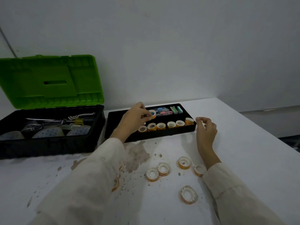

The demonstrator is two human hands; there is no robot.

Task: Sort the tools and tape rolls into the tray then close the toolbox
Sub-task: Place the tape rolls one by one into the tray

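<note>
A black tray (164, 133) lies on the white table, right of the open toolbox (48, 143). My left hand (133, 117) reaches over the tray and pinches a small tape roll (152, 114) above its middle. Several small orange-rimmed tape rolls (162, 125) stand in a row in the tray's front compartment. My right hand (206, 129) hovers by the tray's right end, fingers loosely curled, holding nothing. Several more small tape rolls (164, 168) lie loose on the table in front. The toolbox holds a screwdriver (78, 120), pliers and large tape rolls (48, 132).
The toolbox's green lid (52, 82) stands upright against the wall. Small coloured items (176, 109) sit in the tray's back compartment. The table surface is worn and stained (136, 156) in front of the tray. The table's right edge (259, 124) runs diagonally.
</note>
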